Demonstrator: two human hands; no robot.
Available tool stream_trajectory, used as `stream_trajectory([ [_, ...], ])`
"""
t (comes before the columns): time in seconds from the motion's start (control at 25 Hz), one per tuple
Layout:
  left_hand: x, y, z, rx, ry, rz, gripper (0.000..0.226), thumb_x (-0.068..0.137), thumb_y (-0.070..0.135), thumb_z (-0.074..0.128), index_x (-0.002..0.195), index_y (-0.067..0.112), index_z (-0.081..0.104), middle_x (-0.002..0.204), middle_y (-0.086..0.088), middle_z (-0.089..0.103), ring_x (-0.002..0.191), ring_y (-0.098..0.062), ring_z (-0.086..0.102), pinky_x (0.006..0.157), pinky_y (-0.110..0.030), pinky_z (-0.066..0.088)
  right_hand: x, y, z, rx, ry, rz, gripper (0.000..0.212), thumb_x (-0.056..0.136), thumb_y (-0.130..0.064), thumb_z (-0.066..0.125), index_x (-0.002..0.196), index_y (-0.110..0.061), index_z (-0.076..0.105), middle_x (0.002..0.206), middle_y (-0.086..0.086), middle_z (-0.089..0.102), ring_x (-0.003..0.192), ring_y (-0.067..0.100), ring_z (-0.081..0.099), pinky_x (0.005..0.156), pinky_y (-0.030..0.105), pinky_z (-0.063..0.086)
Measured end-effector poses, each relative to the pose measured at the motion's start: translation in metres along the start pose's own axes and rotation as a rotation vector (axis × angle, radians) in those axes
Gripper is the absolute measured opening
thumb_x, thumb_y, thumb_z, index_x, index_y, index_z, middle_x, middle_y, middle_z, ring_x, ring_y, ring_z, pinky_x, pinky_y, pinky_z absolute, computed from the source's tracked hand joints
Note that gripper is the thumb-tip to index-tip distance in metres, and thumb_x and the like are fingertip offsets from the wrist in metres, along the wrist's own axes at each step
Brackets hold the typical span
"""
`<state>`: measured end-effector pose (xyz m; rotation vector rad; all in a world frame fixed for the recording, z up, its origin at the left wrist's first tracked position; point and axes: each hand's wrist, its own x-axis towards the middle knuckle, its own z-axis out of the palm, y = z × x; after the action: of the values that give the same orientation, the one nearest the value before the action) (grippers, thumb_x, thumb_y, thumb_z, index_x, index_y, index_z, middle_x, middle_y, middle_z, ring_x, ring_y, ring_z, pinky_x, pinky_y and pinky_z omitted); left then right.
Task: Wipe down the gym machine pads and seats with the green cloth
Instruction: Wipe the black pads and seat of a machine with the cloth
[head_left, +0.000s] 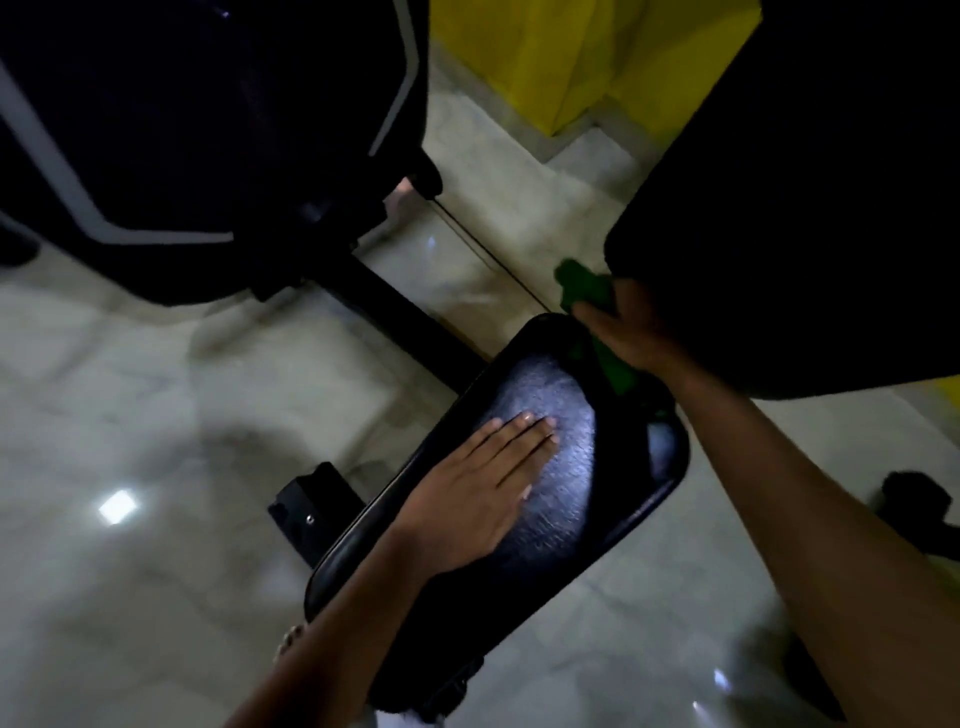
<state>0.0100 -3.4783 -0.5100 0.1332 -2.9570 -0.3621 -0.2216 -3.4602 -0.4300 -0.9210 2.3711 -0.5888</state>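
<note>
My left hand (483, 478) lies flat on the black seat (561, 499), fingers straight and together, palm pressing down near the middle to steady it. My right hand (631, 327) is at the far end of the seat with its fingers curled round the green cloth (584, 288), which bunches out past my knuckles and trails back under my wrist onto the seat's far edge. A big dark pad (810, 182) hangs just above that hand.

The cloth looks soft and limp, light enough to crumple in one fist; I judge it will fold and drag instead of sliding flat unless I keep a wad of it under my palm. The seat's covering is shiny and faintly textured, probably slick vinyl over padding, so it should give a little under pressure and let the cloth glide. The glossy tiled floor (156, 415) shows below, with a yellow wall (571, 57) beyond.
</note>
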Motion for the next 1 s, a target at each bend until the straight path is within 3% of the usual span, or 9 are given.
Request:
stream_trajectory([
  [0.16,-0.038,0.011,-0.004,-0.012,0.034,-0.2,0.053,0.095,0.024,0.036,0.144,0.005,0.037,0.151,-0.008,0.036,0.14,-0.021,0.032,0.114,-0.035,0.02,0.046,-0.051,0.033,-0.536,-0.22,-0.217,0.043,0.082,-0.051,0.061,0.11,-0.018,0.064,0.116,0.016,0.064,0.107,0.035,0.059,0.079,0.033,0.043],
  [0.32,-0.078,0.012,-0.005,-0.001,0.075,-0.321,0.052,0.096,0.027,0.035,0.145,0.007,0.037,0.152,-0.006,0.034,0.141,-0.019,0.028,0.115,-0.034,0.019,0.043,-0.052,0.023,-0.642,-0.229,-0.127,0.053,0.082,-0.053,0.062,0.123,-0.02,0.06,0.125,0.019,0.059,0.113,0.036,0.056,0.089,0.036,0.045],
  [0.4,-0.091,0.018,0.0,-0.004,0.1,-0.387,0.051,0.096,0.026,0.036,0.144,0.009,0.038,0.151,-0.006,0.035,0.141,-0.019,0.028,0.116,-0.034,0.019,0.042,-0.068,0.028,-0.816,-0.292,-0.098,0.059,0.084,-0.059,0.055,0.124,-0.015,0.058,0.126,0.019,0.057,0.114,0.035,0.055,0.09,0.035,0.044],
  [0.52,-0.097,0.027,0.007,-0.011,0.151,-0.44,0.048,0.096,0.024,0.036,0.141,0.009,0.043,0.148,-0.006,0.04,0.139,-0.019,0.033,0.115,-0.035,0.02,0.026,-0.099,0.065,-1.081,-0.415,-0.338,0.067,0.089,-0.065,0.037,0.128,-0.013,0.055,0.133,0.017,0.053,0.12,0.031,0.052,0.092,0.034,0.04],
  [0.6,-0.097,0.027,0.007,-0.014,0.17,-0.457,0.048,0.097,0.024,0.034,0.141,0.009,0.044,0.147,-0.007,0.042,0.138,-0.02,0.036,0.115,-0.035,0.02,0.006,-0.109,0.1,-1.137,-0.535,-0.54,0.067,0.091,-0.065,0.033,0.123,-0.012,0.058,0.131,0.017,0.055,0.118,0.031,0.053,0.089,0.033,0.04],
  [0.68,-0.1,0.027,0.005,-0.036,0.166,-0.462,0.048,0.098,0.025,0.032,0.141,0.008,0.044,0.148,-0.007,0.041,0.138,-0.02,0.037,0.116,-0.035,0.019,-0.006,-0.113,0.112,-1.129,-0.61,-0.626,0.064,0.088,-0.067,0.035,0.115,-0.016,0.061,0.124,0.017,0.059,0.111,0.03,0.057,0.083,0.032,0.041],
  [0.88,-0.119,0.034,0.008,-0.083,0.208,-0.519,0.048,0.098,0.023,0.033,0.144,0.008,0.038,0.151,-0.007,0.036,0.14,-0.02,0.031,0.117,-0.035,0.016,0.007,-0.118,0.078,-1.146,-0.614,-0.407,0.059,0.089,-0.065,0.041,0.125,-0.021,0.055,0.131,0.014,0.054,0.112,0.03,0.055,0.083,0.032,0.041],
  [1.0,-0.126,0.038,0.01,-0.113,0.223,-0.533,0.048,0.098,0.022,0.034,0.145,0.009,0.035,0.152,-0.006,0.033,0.142,-0.019,0.028,0.117,-0.035,0.017,-0.008,-0.127,0.094,-1.157,-0.647,-0.408,0.058,0.087,-0.067,0.042,0.122,-0.023,0.06,0.127,0.013,0.057,0.109,0.029,0.057,0.081,0.03,0.042],
])
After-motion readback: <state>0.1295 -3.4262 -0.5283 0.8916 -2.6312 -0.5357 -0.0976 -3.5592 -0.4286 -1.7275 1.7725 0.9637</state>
